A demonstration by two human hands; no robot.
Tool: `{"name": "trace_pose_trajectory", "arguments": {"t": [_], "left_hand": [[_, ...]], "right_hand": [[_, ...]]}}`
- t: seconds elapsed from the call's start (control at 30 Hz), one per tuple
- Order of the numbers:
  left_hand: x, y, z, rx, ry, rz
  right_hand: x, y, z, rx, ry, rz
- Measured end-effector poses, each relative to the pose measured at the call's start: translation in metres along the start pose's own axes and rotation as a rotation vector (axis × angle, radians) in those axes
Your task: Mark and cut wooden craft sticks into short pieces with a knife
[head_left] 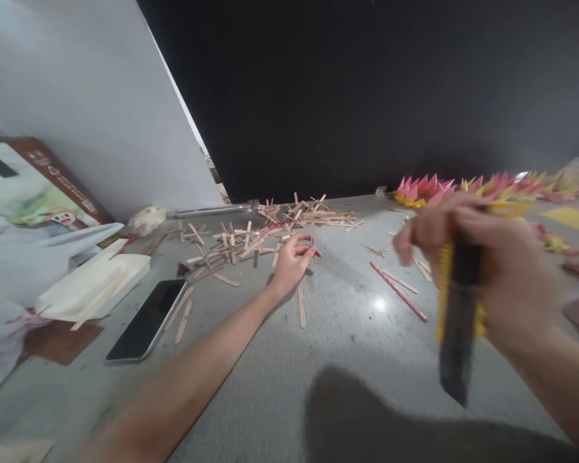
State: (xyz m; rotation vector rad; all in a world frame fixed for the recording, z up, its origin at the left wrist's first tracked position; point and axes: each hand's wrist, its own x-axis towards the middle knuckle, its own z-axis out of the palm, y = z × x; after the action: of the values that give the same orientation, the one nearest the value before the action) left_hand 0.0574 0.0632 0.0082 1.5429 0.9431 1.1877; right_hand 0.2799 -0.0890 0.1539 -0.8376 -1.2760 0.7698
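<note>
My left hand is at the near edge of a spread heap of wooden craft sticks. Its thumb and fingers pinch a short, upright craft stick. One more loose stick lies on the table just in front of this hand. Raised at the right and slightly blurred, my right hand is closed around a yellow and black utility knife. The knife's dark end points down and toward me; whether a blade sticks out cannot be made out. A red striped stick lies between the hands.
On the grey table, a phone and a white paper tray with a stick across it lie at left. Pink and yellow folded paper pieces line the back right. A dark panel rises behind.
</note>
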Motion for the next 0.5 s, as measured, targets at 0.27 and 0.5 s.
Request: {"name": "trace_pose_trajectory", "arguments": {"t": [0.27,0.5], "left_hand": [[-0.020,0.003,0.034,-0.653,-0.411,-0.437],[-0.020,-0.007,0.033,-0.741,-0.491,-0.473]], "right_hand": [[0.019,0.099,0.010,-0.135,-0.033,0.737],[0.006,0.115,0.016,-0.219,-0.279,0.652]]}}
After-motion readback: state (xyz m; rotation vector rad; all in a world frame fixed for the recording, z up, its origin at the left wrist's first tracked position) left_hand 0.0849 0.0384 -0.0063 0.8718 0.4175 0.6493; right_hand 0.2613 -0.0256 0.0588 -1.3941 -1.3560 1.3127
